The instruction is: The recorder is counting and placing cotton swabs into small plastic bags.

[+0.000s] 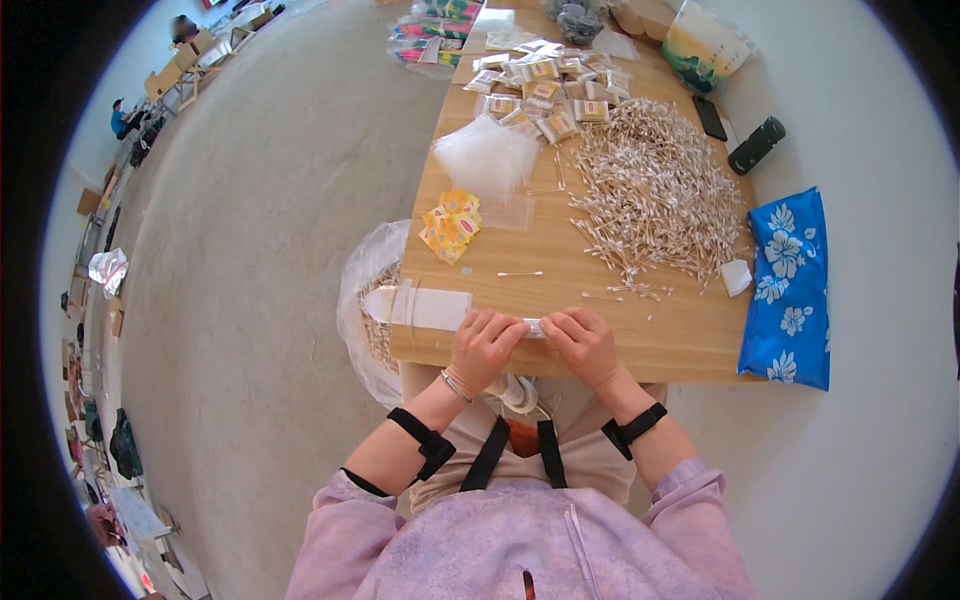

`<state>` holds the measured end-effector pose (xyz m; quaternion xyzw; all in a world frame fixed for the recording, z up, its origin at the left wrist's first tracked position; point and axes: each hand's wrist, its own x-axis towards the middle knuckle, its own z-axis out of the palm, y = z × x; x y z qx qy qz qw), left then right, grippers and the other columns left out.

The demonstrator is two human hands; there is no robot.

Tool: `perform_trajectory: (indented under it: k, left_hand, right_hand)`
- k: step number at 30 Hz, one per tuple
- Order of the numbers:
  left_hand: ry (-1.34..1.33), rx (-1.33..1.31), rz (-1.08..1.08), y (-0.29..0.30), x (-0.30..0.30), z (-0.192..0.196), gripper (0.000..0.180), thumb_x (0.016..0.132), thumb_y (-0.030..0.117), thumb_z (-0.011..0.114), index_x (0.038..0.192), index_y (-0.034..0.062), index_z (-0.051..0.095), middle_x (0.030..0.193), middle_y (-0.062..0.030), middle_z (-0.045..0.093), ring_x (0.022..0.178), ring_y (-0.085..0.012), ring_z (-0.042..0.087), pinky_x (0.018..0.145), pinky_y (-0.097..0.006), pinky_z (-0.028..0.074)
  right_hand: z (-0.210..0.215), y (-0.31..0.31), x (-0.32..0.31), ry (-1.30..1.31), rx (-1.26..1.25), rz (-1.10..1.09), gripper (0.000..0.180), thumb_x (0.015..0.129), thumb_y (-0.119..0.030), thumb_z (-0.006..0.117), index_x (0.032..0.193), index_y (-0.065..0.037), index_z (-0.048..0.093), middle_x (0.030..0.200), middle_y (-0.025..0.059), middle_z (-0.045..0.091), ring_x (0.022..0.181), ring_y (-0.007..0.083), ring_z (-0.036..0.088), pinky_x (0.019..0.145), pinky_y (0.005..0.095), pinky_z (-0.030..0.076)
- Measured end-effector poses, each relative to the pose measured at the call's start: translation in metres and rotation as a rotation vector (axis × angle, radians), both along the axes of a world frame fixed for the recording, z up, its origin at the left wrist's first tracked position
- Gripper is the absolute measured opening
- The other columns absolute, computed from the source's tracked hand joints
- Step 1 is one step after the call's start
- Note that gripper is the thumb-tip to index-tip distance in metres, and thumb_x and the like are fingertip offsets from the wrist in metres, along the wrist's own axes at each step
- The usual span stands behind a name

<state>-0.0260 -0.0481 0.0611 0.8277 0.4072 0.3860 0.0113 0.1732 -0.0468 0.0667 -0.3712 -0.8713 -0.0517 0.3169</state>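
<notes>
At the table's near edge my left hand (486, 347) and my right hand (581, 343) are side by side, fingers closed. Between them shows a short piece of a small clear-and-white plastic packet (535, 328), gripped from both ends; the fingers cover most of it. Just left of my left hand lies a flat white plate (440, 309) with a rounded end, banded near the table's left edge. A single cotton swab (520, 274) lies beyond my hands. Farther right spreads a big heap of loose cotton swabs (650, 185).
Filled swab packets (540, 95) pile at the back, near clear bags (485, 155) and yellow-orange cards (451, 227). Along the right are a phone (709, 118), a dark bottle (757, 145) and a blue floral pouch (790, 290). A plastic-lined sack (355, 285) of swabs stands left of the table.
</notes>
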Motion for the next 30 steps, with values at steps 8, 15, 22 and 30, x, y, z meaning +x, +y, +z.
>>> perform_trajectory:
  k: [8,15,22,30]
  left_hand:
    - [-0.463,-0.559,-0.032,-0.001,0.002,-0.011,0.035,0.071,0.01,0.075,0.103,0.0056,0.063,0.092,-0.0111,0.063,0.092,-0.0307,0.06,0.083,-0.037,0.048]
    - [-0.448,-0.824,-0.049,-0.003,0.005,-0.02,0.027,0.073,0.006,0.071,0.099,0.0027,0.065,0.091,-0.0138,0.067,0.084,-0.0295,0.065,0.072,-0.034,0.052]
    - [-0.446,-0.748,0.002,-0.009,0.004,-0.026,0.022,0.078,0.003,0.068,0.101,0.0023,0.065,0.09,-0.0124,0.068,0.083,-0.0208,0.066,0.072,-0.03,0.052]
    - [-0.619,-0.814,-0.106,-0.002,0.0,-0.013,0.028,0.078,-0.001,0.07,0.105,0.0034,0.065,0.102,-0.0105,0.067,0.1,-0.0177,0.063,0.084,-0.029,0.051]
  right_hand:
    - [0.003,-0.007,-0.004,0.364,-0.444,-0.017,0.032,0.074,-0.01,0.069,0.105,-0.006,0.062,0.099,0.0074,0.062,0.09,0.0266,0.06,0.075,0.0348,0.052]
    - [-0.02,-0.007,-0.009,0.516,-0.81,-0.03,0.029,0.077,-0.009,0.069,0.105,-0.007,0.065,0.095,0.0141,0.066,0.087,0.0321,0.064,0.074,0.0367,0.052]
    - [-0.02,-0.004,-0.006,0.413,-0.806,-0.061,0.024,0.08,-0.007,0.065,0.103,-0.005,0.066,0.094,0.0164,0.067,0.087,0.0309,0.065,0.073,0.0357,0.051]
    - [-0.025,-0.002,0.0,0.599,-0.69,0.009,0.024,0.079,-0.006,0.066,0.103,-0.004,0.066,0.096,0.0137,0.068,0.089,0.0298,0.066,0.077,0.0337,0.053]
